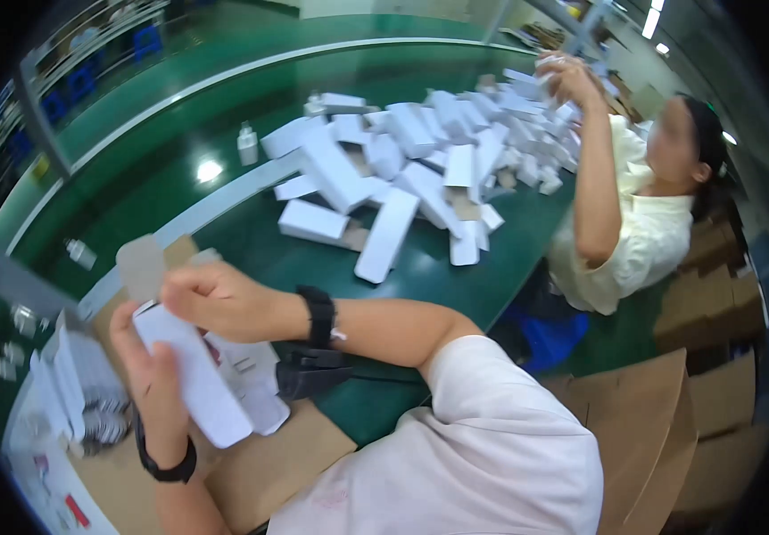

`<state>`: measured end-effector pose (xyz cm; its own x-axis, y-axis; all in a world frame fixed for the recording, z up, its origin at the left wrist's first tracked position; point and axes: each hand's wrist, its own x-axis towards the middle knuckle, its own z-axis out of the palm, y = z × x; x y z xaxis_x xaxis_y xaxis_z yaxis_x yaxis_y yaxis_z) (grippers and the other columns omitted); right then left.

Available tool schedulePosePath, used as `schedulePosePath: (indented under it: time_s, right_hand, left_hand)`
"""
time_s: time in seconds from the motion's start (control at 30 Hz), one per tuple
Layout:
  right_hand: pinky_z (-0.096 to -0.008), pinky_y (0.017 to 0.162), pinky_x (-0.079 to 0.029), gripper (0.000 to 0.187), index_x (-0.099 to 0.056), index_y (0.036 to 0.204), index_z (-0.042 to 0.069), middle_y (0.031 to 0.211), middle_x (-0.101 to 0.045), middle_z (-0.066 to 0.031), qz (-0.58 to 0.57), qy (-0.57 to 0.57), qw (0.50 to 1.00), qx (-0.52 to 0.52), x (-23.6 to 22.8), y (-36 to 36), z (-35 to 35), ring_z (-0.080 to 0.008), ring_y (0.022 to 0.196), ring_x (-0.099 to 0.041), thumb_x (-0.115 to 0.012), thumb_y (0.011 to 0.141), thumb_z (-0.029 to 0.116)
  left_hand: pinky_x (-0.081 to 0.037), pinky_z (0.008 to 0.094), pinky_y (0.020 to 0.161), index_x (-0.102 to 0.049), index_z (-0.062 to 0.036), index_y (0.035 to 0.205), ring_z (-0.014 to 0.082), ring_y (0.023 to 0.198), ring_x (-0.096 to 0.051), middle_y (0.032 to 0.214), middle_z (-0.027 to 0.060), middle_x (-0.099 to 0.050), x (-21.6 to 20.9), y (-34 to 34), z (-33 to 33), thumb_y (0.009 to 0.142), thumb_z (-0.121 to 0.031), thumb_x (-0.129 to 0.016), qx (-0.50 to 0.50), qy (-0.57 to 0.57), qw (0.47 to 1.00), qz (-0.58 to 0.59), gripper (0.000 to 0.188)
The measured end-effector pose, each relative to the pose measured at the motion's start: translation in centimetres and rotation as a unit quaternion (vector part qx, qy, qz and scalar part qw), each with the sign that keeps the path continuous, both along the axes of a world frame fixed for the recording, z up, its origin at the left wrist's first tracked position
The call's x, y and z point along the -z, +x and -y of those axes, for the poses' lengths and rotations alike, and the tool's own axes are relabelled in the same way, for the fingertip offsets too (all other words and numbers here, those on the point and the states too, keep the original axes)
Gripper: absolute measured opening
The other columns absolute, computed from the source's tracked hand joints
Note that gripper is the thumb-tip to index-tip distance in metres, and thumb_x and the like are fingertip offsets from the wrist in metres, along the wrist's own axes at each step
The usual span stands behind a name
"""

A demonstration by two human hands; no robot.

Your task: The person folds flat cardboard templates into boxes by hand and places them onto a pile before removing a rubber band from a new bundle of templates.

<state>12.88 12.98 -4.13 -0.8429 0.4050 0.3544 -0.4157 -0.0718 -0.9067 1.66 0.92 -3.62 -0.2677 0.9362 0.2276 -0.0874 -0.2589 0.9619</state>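
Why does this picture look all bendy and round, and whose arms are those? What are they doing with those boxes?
There's no robot here, just a person. The one picture comes from a camera on that person's head, looking down; its very wide lens bends straight edges. The left hand grips a long white box, and the right hand is up at its top end, where a flap stands open. I can't tell if the right hand holds anything else.

On the green table lies a big heap of white boxes. Brown cardboard lies beneath the hands. To the right, a co-worker in a pale yellow top has raised hands.
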Motion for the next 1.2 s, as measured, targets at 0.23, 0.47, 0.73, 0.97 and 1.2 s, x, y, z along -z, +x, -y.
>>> schedulePosePath:
  time_s: [0.23,0.47,0.73,0.97,1.2]
  right_hand:
    - [-0.0272,0.074,-0.049,0.015,-0.066,0.092,0.003,0.098,-0.065,-0.0113,-0.122,0.126,0.966,0.192,-2.9,0.8,1.3,-0.0196,0.085,-0.063,-0.061,0.084,0.015]
    - [-0.0238,0.067,-0.050,0.020,-0.068,0.097,0.003,0.090,-0.068,-0.0095,0.040,0.029,0.999,0.013,-3.8,1.9,-0.9,-0.0103,0.075,-0.063,-0.064,0.078,0.010]
    - [-0.0225,0.065,-0.049,0.022,-0.067,0.098,0.003,0.088,-0.068,-0.0095,-0.001,0.034,0.998,0.056,-3.4,2.0,-0.5,-0.0090,0.071,-0.062,-0.065,0.078,0.012]
    - [-0.0228,0.063,-0.048,0.025,-0.065,0.104,0.006,0.088,-0.067,-0.0088,-0.003,0.204,0.978,0.051,-3.9,2.4,-0.6,-0.0093,0.070,-0.062,-0.062,0.081,0.014]
    - [-0.0230,0.069,-0.047,0.028,-0.065,0.106,0.006,0.095,-0.066,-0.0087,0.012,0.039,0.999,0.017,-3.6,1.6,-0.7,-0.0074,0.079,-0.057,-0.062,0.078,0.009]
  left_hand:
    - [-0.049,0.0274,0.055,-0.008,-0.0121,0.136,0.0200,0.066,-0.059,0.090,0.0132,-0.055,-1.5,0.2,-0.5,0.083,-0.049,-0.055,-0.013,-0.005,1.000,-0.009,0.080]
    - [-0.048,0.0254,0.057,-0.008,-0.0132,0.137,0.0174,0.068,-0.058,0.092,0.0127,-0.055,-2.9,0.0,0.3,0.081,-0.050,-0.057,0.012,-0.058,0.994,-0.086,0.083]
    - [-0.050,0.0279,0.065,-0.006,-0.0103,0.136,0.0191,0.074,-0.060,0.095,0.0134,-0.056,-2.9,-0.1,0.7,0.076,-0.045,-0.066,0.041,-0.047,0.991,-0.116,0.092]
    - [-0.050,0.0278,0.066,-0.009,-0.0092,0.135,0.0185,0.074,-0.059,0.094,0.0136,-0.054,-3.7,0.3,0.7,0.078,-0.044,-0.064,0.050,-0.072,0.996,-0.034,0.086]
    - [-0.049,0.0290,0.074,-0.010,-0.0064,0.134,0.0189,0.086,-0.059,0.100,0.0121,-0.055,-3.6,0.4,1.1,0.078,-0.040,-0.066,0.028,-0.067,0.990,-0.117,0.086]
